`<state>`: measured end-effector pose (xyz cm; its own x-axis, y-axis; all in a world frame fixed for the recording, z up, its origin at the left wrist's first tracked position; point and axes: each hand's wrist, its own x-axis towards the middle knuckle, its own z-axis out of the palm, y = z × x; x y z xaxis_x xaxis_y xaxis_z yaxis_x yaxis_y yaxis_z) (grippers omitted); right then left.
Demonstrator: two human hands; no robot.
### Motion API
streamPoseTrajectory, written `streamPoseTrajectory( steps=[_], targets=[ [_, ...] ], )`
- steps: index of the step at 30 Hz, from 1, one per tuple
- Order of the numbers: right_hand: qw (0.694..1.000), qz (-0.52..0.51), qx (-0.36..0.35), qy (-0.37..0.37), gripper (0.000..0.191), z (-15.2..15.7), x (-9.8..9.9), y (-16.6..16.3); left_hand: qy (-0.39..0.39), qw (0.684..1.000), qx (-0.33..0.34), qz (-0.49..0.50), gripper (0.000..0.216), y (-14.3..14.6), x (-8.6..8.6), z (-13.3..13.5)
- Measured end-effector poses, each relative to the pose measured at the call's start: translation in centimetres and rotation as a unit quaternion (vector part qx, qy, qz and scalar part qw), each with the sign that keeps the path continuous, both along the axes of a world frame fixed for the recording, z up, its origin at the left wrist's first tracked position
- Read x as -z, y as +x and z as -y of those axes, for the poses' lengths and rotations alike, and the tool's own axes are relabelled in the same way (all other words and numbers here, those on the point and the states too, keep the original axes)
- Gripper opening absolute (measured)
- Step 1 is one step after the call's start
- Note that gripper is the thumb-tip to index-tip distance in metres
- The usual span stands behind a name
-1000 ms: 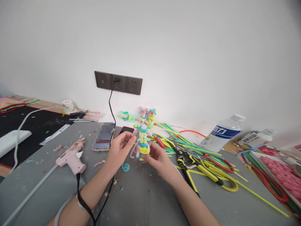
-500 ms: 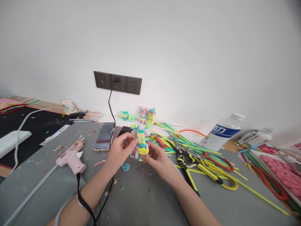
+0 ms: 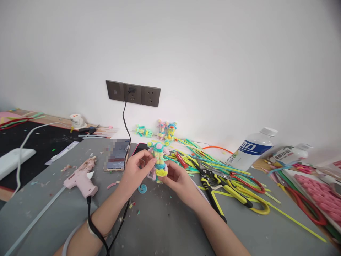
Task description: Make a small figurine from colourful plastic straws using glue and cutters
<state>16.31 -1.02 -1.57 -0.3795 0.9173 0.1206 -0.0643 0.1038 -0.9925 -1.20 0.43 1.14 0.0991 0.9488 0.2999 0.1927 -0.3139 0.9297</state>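
Upright between my hands is a small pipe-cleaner figure (image 3: 159, 160) in teal, yellow and pink, with coiled discs at its top. The thumb and fingers of my left hand (image 3: 141, 165) pinch its left side. My right hand (image 3: 178, 181) grips it low on the right, near a yellow band. A blue coiled spiral (image 3: 142, 188) lies on the grey mat (image 3: 160, 227) just below my left hand. Behind, against the wall, stand two similar figures (image 3: 166, 130), and a green one (image 3: 144, 131) lies beside them.
On the left lies a pink glue gun (image 3: 82, 177) with its black cord under my left forearm. Yellow-black pliers (image 3: 213, 188) and several loose pipe cleaners (image 3: 197, 153) spread out on the right. A plastic bottle (image 3: 252, 149) stands behind them. A phone (image 3: 117, 154) sits left of my hands.
The figure has tilted slightly to the left in my fingers. Both hands keep nearly the same place and grip.
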Motion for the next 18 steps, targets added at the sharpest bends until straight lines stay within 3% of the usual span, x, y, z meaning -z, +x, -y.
streamPoseTrajectory(
  steps=[18],
  targets=[
    [1.000,0.000,0.004,0.006,0.029,-0.12,0.27,-0.05,-0.006,1.000,0.020,0.013,0.025,-0.07,0.44,0.01]
  ],
)
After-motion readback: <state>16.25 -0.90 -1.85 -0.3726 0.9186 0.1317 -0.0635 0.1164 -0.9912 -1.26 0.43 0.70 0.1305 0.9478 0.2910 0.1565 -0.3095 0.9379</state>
